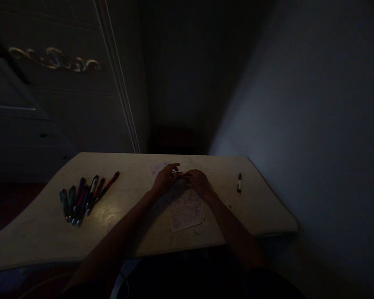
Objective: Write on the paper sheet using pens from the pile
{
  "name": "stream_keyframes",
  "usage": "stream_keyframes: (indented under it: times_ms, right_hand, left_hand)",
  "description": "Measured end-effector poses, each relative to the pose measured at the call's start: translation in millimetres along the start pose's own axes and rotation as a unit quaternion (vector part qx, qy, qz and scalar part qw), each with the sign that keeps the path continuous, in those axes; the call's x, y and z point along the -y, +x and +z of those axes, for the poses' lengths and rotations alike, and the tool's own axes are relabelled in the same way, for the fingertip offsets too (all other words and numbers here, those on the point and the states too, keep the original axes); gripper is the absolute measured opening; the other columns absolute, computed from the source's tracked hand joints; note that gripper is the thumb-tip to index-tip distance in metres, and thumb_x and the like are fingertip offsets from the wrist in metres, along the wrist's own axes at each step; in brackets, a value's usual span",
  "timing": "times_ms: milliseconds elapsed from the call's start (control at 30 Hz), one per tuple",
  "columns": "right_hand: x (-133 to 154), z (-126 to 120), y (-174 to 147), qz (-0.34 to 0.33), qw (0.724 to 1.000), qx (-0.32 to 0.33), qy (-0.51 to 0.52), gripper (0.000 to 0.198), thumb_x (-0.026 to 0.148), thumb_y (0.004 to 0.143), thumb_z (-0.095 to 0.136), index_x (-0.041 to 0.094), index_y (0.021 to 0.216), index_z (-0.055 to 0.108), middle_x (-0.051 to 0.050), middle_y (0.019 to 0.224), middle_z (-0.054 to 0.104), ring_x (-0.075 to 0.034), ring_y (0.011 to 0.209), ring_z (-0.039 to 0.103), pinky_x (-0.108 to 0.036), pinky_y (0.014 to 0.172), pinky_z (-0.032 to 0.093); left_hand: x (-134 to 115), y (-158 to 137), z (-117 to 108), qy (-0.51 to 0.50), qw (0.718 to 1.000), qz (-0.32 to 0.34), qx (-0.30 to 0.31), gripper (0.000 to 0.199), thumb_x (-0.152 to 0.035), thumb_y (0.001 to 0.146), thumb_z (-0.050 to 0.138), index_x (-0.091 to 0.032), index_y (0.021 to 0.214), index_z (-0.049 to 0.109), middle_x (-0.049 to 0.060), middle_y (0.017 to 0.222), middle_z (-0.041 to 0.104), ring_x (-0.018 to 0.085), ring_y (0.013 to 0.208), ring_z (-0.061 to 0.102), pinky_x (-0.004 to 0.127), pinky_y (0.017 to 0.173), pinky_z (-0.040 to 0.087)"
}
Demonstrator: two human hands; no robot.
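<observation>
My left hand [166, 179] and my right hand [198, 181] meet over the middle of the table, fingers curled toward each other. Between the fingertips is a small dark thing with a light glint, perhaps part of a pen, too dim to make out. Below the hands lies a sheet of paper [186, 211] covered in fine writing or drawing. Another marked paper [157, 167] lies behind my left hand, which partly covers it.
Several pens [81, 199] lie in a loose pile on the left of the pale table [127, 224]. A single black and white pen [239, 184] is at the right. A grey wall [299, 124] borders the right side; a panelled surface [65, 112] stands behind the left.
</observation>
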State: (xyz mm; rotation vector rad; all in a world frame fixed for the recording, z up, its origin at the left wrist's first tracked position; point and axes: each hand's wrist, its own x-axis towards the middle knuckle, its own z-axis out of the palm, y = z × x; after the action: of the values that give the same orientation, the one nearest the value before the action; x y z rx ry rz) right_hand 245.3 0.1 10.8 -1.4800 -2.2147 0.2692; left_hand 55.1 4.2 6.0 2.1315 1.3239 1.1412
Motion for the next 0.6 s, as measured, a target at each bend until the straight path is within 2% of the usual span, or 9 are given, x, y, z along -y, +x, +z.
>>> stream_keyframes:
  times_ms: [100, 167, 267, 367, 467, 533, 600]
  right_hand:
    - [-3, -1, -1, -0.009, 0.999, -0.014, 0.039, 0.014, 0.018, 0.090, 0.063, 0.019, 0.098, 0.073, -0.006, 0.100, 0.075, -0.020, 0.094, 0.067, -0.029, 0.087, 0.046]
    - [-4, 0, -1, -0.007, 0.998, -0.025, 0.056, 0.010, 0.019, 0.088, 0.065, 0.020, 0.094, 0.073, -0.006, 0.095, 0.075, -0.019, 0.090, 0.067, -0.030, 0.084, 0.047]
    - [-4, 3, -2, -0.006, 0.995, -0.056, 0.077, 0.005, 0.021, 0.084, 0.071, 0.019, 0.088, 0.072, -0.005, 0.088, 0.073, -0.019, 0.086, 0.066, -0.030, 0.081, 0.047]
    - [-4, 6, -3, -0.022, 0.991, -0.090, 0.099, 0.005, 0.020, 0.082, 0.073, 0.019, 0.085, 0.071, -0.004, 0.085, 0.071, -0.019, 0.085, 0.064, -0.030, 0.080, 0.047]
    - [-4, 7, -3, -0.029, 0.987, -0.109, 0.114, 0.005, 0.021, 0.081, 0.073, 0.019, 0.083, 0.069, -0.004, 0.084, 0.070, -0.019, 0.084, 0.063, -0.030, 0.079, 0.047]
    - [-5, 7, -3, -0.031, 0.986, -0.113, 0.121, 0.004, 0.022, 0.082, 0.072, 0.019, 0.084, 0.069, -0.004, 0.085, 0.070, -0.019, 0.084, 0.063, -0.031, 0.080, 0.048]
    - [-6, 7, -3, -0.033, 0.985, -0.110, 0.125, 0.004, 0.022, 0.083, 0.071, 0.020, 0.085, 0.069, -0.005, 0.086, 0.070, -0.019, 0.084, 0.064, -0.031, 0.080, 0.048]
  left_hand:
    - [6, 0, 1, -0.010, 0.996, 0.087, 0.003, 0.021, -0.028, 0.093, 0.056, -0.022, 0.109, 0.068, 0.006, 0.100, 0.070, 0.015, 0.080, 0.066, 0.027, 0.075, 0.051]
    - [6, 1, -1, 0.001, 0.994, 0.108, 0.010, 0.020, -0.025, 0.095, 0.052, -0.021, 0.097, 0.072, 0.006, 0.094, 0.071, 0.016, 0.086, 0.066, 0.027, 0.077, 0.050]
    - [2, 1, -6, 0.058, 0.996, 0.070, 0.020, 0.026, -0.033, 0.097, 0.051, -0.019, 0.090, 0.073, 0.007, 0.087, 0.072, 0.016, 0.078, 0.066, 0.026, 0.071, 0.048]
    - [-3, 1, -9, 0.135, 0.990, 0.013, 0.036, 0.041, -0.043, 0.098, 0.047, -0.016, 0.079, 0.072, 0.008, 0.075, 0.069, 0.017, 0.068, 0.064, 0.026, 0.064, 0.044]
    - [-6, 1, -11, 0.152, 0.987, -0.010, 0.047, 0.049, -0.046, 0.099, 0.042, -0.016, 0.071, 0.069, 0.008, 0.070, 0.068, 0.017, 0.066, 0.063, 0.026, 0.064, 0.043]
    - [-6, 0, -11, 0.135, 0.990, -0.008, 0.046, 0.047, -0.046, 0.099, 0.043, -0.017, 0.074, 0.069, 0.007, 0.073, 0.068, 0.017, 0.069, 0.064, 0.026, 0.065, 0.043]
    - [-4, 0, -11, 0.098, 0.995, 0.009, 0.027, 0.040, -0.047, 0.097, 0.047, -0.017, 0.086, 0.070, 0.007, 0.083, 0.070, 0.016, 0.071, 0.064, 0.026, 0.067, 0.046]
